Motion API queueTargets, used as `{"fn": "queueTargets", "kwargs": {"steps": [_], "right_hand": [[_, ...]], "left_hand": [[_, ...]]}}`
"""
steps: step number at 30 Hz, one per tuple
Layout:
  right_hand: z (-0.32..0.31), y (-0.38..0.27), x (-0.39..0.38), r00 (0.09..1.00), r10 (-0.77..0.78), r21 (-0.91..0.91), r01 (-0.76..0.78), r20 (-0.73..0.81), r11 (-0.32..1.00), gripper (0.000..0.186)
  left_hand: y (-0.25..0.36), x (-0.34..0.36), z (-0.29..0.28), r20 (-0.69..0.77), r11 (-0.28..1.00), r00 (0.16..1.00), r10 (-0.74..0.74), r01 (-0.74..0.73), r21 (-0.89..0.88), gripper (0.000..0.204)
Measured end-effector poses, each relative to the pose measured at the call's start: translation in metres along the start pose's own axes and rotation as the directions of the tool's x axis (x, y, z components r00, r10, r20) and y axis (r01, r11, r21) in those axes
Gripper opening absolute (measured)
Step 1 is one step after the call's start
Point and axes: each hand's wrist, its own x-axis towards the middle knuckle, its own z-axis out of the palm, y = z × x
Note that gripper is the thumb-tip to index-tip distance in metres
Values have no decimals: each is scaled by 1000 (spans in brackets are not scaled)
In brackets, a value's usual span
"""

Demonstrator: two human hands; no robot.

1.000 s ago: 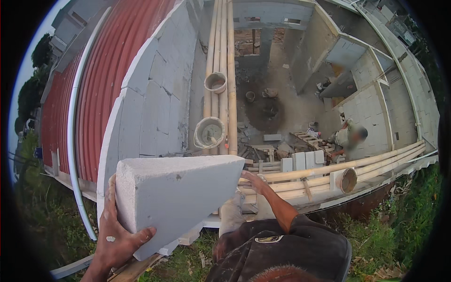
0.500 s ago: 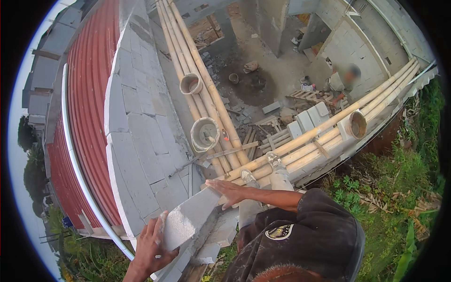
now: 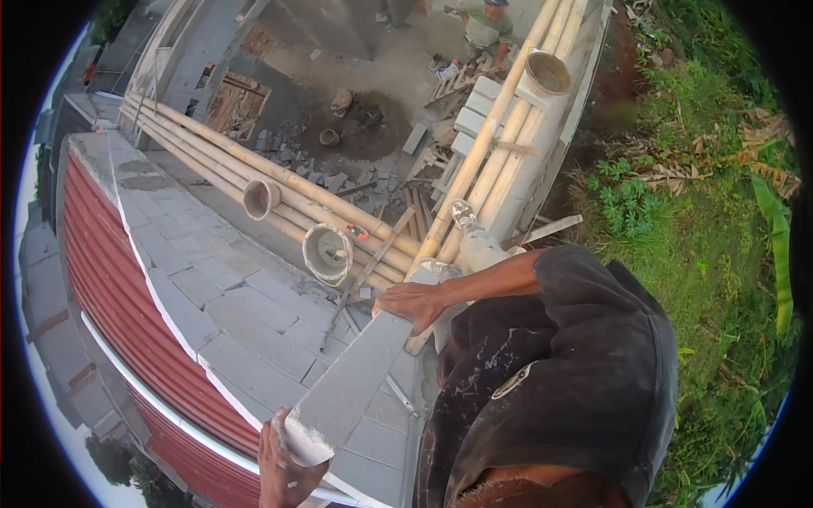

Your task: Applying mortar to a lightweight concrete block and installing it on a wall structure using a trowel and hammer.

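A long grey lightweight concrete block (image 3: 360, 372) slants between my two hands, in front of the block wall (image 3: 271, 317). My left hand (image 3: 284, 466) grips its near, rough, pale end, with the fingers along the side. My right hand (image 3: 412, 305) is closed over the far end, fingers bent across the top edge. Just beyond it, a bucket (image 3: 328, 254) with grey mortar and a tool in it stands at the bamboo poles (image 3: 373, 241). A slim metal tool (image 3: 402, 395) lies beside the block.
A second bucket (image 3: 261, 199) stands farther along the poles; a third (image 3: 548, 74) is at the right. My shoe (image 3: 463, 213) rests on bamboo high above the floor. Below, a co-worker (image 3: 487, 30) is near stacked blocks (image 3: 476, 114). Red corrugated roofing (image 3: 127, 262) borders the wall's left.
My view has turned, so the wall and buckets appear rotated. The block has swung over the wall with both hands on it. My right hand's fingers now curl more over its far end.
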Motion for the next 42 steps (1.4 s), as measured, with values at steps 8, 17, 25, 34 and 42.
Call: {"fn": "queueTargets", "kwargs": {"steps": [8, 17, 25, 34, 42], "right_hand": [[-80, -32, -78, 941, 151, -248, -231, -301, 941, 72], [-91, -80, -153, 633, 357, -196, -634, -687, 748, 78], [-39, -130, -179, 217, 422, 36, -856, -880, 515, 78], [12, -160, -212, -237, 526, 429, -859, -817, 280, 77], [78, -144, -247, -648, 487, 698, -708, -585, -105, 82]], "left_hand": [[-1, 87, -19, 4, 918, 924, 382, -380, 118, 96], [26, 223, -36, 66, 642, 665, 744, -738, 205, 90], [88, 326, -29, 193, 377, 425, 884, -894, 242, 80], [197, 412, 45, 257, 181, 214, 943, -973, 145, 82], [147, 464, 51, -41, 526, 524, 850, -845, 100, 86]]}}
